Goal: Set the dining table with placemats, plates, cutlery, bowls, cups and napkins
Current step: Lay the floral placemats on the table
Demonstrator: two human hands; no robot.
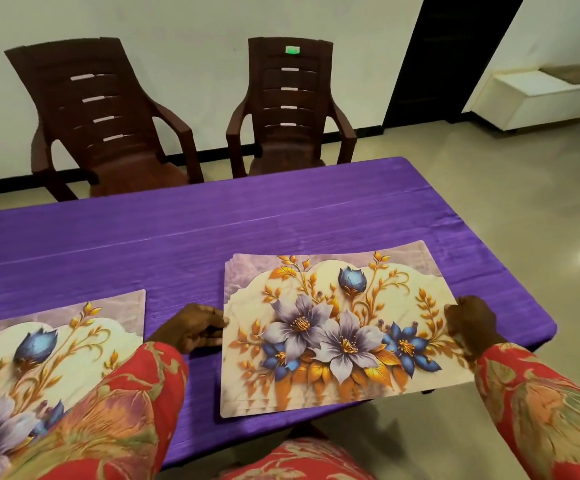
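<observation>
Purple cloth-covered worktop (212,237) fills the mid view, long side running left-right, w/ its right end just past the right hand's grip. Two dark brown plastic armchairs (108,116) stand on the far side, well beyond both grips, backs to a white wall; glossy beige tile floor (524,202) lies off to the right.

Rectangular floral placemat stack (333,327), cream w/ blue and lilac flowers and gold leaves, sits between the two grips near the worktop's right end. Several offset edges show at its left and near sides, so more than one mat. Near edge hangs slightly over the worktop's near side.

Single matching floral placemat (49,358) lies flat to the left of the left grip, partly hidden under the red floral sleeve (125,410).

Left hand (191,329): fingers curled, fingertips at the stack's left edge, touching it; looks like a pinch on that edge, though underside contact isn't visible. Right hand (472,323): fingers curled over the stack's right edge, gripping it, thumb side on top of the mat.
</observation>
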